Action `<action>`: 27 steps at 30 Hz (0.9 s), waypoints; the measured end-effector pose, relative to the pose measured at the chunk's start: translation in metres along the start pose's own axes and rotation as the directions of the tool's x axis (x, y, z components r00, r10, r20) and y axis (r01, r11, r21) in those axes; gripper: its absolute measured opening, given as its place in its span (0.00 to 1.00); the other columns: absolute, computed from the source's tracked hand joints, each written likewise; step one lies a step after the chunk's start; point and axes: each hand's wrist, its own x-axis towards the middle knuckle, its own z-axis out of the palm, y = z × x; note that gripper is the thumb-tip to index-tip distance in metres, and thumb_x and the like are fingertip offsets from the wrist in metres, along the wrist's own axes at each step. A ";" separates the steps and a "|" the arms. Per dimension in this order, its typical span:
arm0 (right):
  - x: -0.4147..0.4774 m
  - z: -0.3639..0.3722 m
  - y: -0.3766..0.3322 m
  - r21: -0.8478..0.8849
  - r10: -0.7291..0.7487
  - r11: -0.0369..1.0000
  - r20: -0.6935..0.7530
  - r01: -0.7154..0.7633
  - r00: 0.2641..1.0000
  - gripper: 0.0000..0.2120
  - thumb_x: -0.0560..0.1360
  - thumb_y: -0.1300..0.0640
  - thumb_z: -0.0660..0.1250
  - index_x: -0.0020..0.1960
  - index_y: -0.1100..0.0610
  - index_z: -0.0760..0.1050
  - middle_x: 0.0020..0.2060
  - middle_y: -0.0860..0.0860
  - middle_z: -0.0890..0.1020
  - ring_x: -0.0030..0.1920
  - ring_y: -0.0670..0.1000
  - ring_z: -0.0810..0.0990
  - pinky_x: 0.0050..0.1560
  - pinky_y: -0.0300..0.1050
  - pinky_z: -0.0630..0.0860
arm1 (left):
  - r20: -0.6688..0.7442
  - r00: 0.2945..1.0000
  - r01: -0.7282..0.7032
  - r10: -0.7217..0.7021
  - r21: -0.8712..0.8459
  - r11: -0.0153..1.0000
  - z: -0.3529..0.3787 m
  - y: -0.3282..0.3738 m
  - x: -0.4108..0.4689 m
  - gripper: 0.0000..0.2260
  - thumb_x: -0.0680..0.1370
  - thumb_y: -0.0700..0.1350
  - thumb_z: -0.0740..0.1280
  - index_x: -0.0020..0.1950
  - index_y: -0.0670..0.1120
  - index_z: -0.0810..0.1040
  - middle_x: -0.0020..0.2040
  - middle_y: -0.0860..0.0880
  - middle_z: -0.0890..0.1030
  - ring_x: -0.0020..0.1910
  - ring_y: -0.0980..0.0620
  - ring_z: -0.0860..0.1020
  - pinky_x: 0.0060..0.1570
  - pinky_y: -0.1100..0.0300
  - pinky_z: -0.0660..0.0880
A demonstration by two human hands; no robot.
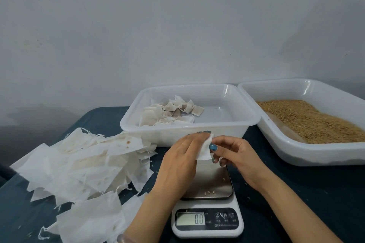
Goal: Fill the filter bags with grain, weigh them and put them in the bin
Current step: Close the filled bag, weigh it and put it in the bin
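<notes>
- We held the bag (204, 151) just above the scale (209, 185).
- Our L hand (183, 156) and R hand (235, 154) each pinched one side edge.
- Grain (308, 122) lay right of it, nearer the R hand.

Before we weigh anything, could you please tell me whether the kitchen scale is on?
On: the kitchen scale has a display reading 0.0.

A dark teal cloth (296, 199) covers the table, running from the near edge to the far wall (177, 25), which is pale grey (faintly smudged low at the left). A dark rounded shape (4, 173) at the left edge cannot be identified.
</notes>
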 end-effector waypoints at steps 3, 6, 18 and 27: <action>0.000 0.000 0.000 0.006 0.000 1.000 0.020 0.000 1.000 0.07 0.68 0.53 0.73 0.46 0.50 0.84 0.37 0.50 0.83 0.35 0.48 0.81 0.35 0.36 0.75 | 0.007 1.000 0.008 -0.008 -0.001 1.000 0.000 0.000 0.001 0.27 0.71 0.35 0.51 0.67 0.43 0.78 0.61 0.48 0.81 0.60 0.48 0.79 0.57 0.57 0.76; 0.002 0.000 0.001 0.031 0.011 0.999 0.011 -0.011 1.000 0.07 0.68 0.55 0.74 0.46 0.53 0.81 0.37 0.52 0.83 0.35 0.49 0.81 0.35 0.37 0.76 | 0.032 0.999 0.000 0.000 -0.012 1.000 0.001 0.001 0.001 0.26 0.72 0.36 0.52 0.67 0.44 0.77 0.62 0.48 0.81 0.60 0.48 0.79 0.57 0.56 0.77; 0.003 0.002 0.002 -0.067 -0.062 0.996 -0.064 0.058 0.996 0.12 0.70 0.52 0.72 0.47 0.58 0.76 0.33 0.50 0.83 0.32 0.48 0.81 0.33 0.38 0.77 | 0.075 0.997 -0.024 0.021 0.040 0.999 0.002 0.001 0.000 0.25 0.73 0.36 0.52 0.67 0.41 0.77 0.61 0.45 0.82 0.58 0.46 0.80 0.55 0.56 0.78; 0.002 0.001 0.000 0.025 -0.044 0.999 -0.039 0.045 0.998 0.04 0.70 0.57 0.72 0.44 0.49 0.80 0.37 0.51 0.84 0.35 0.49 0.82 0.34 0.37 0.76 | 0.075 0.997 0.023 -0.025 0.020 1.000 0.002 0.002 0.000 0.28 0.72 0.37 0.50 0.70 0.43 0.75 0.62 0.46 0.81 0.58 0.46 0.80 0.52 0.55 0.78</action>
